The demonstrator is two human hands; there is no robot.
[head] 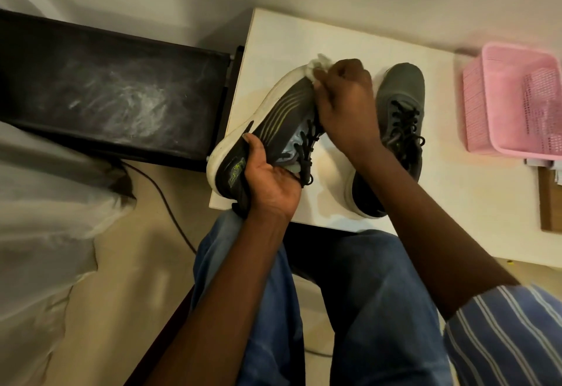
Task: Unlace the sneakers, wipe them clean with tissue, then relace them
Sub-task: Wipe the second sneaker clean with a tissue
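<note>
On the white table [319,35], the left hand [269,178] grips a tilted sneaker [273,118] by its heel. The right hand [346,102] pinches tissue [316,64] against its toe. Another sneaker [398,124] sits just right of it.

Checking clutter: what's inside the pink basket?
The pink basket looks empty where its interior shows; pale shapes blur through the mesh wall, and the frame edge cuts off its right part.

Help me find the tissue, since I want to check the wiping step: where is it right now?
In the head view the tissue is bunched in the right hand, pressed on the toe of the tilted sneaker that the left hand holds.
</note>
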